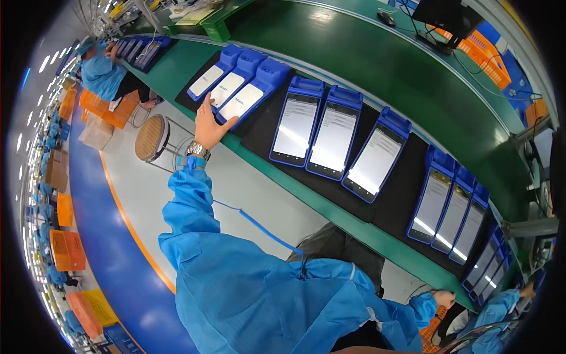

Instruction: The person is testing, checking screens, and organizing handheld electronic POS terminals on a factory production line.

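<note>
My left hand (211, 125) reaches to the near ends of a group of blue handheld terminals. Its thumb and fingers are spread, the thumb by the near corner of the rightmost terminal (243, 101) and the fingertips by the middle terminal (229, 88). Another terminal (206, 80) lies to their left. All three show white screens. Far to the right, my right hand (443, 299) is at the front edge of the green bench (330, 213); its fingers are too small and foreshortened to make out.
More lit terminals (298, 127) lie in groups along black mats (259, 138). A co-worker (105, 74) sits at the far left, near a round stool (152, 138). Another person's hand (526, 290) shows at the right. A monitor (448, 22) and orange crate (486, 59) stand behind.
</note>
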A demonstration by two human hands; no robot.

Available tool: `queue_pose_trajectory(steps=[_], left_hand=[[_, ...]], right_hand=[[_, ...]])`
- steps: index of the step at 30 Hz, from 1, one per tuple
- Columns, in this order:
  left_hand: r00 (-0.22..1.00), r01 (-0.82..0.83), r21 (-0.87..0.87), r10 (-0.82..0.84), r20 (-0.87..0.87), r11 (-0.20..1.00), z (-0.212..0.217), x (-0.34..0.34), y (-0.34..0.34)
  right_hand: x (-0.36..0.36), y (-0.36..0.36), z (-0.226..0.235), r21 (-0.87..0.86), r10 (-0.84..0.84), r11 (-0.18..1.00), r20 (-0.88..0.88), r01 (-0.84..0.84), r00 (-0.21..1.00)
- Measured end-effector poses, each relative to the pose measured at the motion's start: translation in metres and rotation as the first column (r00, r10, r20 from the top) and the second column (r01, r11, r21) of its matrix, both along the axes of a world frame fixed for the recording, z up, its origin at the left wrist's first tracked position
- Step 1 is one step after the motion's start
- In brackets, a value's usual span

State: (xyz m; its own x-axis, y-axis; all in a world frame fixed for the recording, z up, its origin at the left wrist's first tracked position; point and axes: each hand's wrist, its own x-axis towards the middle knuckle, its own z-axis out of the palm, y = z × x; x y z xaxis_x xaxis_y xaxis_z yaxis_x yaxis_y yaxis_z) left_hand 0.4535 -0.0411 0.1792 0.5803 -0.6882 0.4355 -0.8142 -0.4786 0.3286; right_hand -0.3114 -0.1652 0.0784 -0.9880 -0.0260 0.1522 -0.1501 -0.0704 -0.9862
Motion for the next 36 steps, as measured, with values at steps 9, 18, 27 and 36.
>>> queue_pose_trajectory(steps=[9,18,27,36], left_hand=[[0.970,0.109,0.337,-0.174,0.167,0.935,0.013,-0.010,-0.043],[0.880,0.055,0.454,-0.258,0.399,0.889,0.004,-0.004,-0.060],[0.971,-0.079,0.105,0.053,0.234,0.991,0.008,0.045,-0.066],[0.650,0.010,-0.116,-0.095,-0.754,0.993,-0.024,0.062,-0.064]], right_hand=[[0.002,0.001,0.004,-0.016,0.052,0.999,0.041,-0.052,0.998],[-0.001,0.003,-0.004,0.021,0.141,0.990,-0.026,-0.140,0.990],[-0.022,0.011,-0.015,0.053,0.126,0.991,0.008,-0.126,0.992],[-0.005,0.006,-0.004,0.031,0.043,0.999,0.033,-0.044,0.999]])
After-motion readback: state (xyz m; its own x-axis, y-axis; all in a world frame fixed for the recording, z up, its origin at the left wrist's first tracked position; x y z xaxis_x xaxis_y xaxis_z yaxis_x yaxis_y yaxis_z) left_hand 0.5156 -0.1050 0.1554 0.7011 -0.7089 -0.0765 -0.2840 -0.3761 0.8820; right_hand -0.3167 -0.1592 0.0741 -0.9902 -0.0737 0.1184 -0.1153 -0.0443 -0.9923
